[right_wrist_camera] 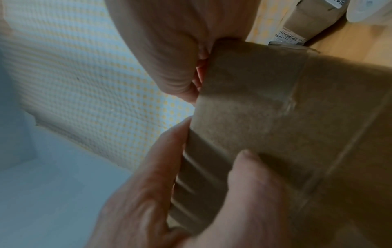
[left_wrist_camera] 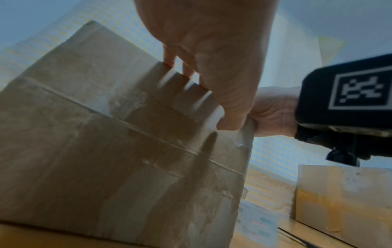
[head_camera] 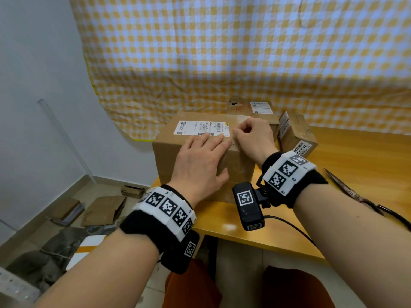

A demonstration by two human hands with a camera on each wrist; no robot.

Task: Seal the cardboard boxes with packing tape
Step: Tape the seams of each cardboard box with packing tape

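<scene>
- A big cardboard box [head_camera: 200, 150] sits on the near left part of a yellow wooden table [head_camera: 347, 196], right in front of the person.
- The left hand [head_camera: 200, 165] lies flat on the near top edge of the box. Its fingers are straight and spread, and they reach onto the white label [head_camera: 195, 128]. The thumb hangs down over the front side.
- The right hand [head_camera: 253, 136] rests on top of the box, just beside the left hand. Its fingers are curled in, and the fingertips press down by the label's corner. It is too hard to see whether they pinch any tape.
- Shiny tape [right_wrist_camera: 244, 117] runs over the box's edge under both hands.
- Two smaller boxes [head_camera: 295, 136] stand behind, to the right.
- Scissors [head_camera: 360, 198] lie on the table by the right arm.
</scene>
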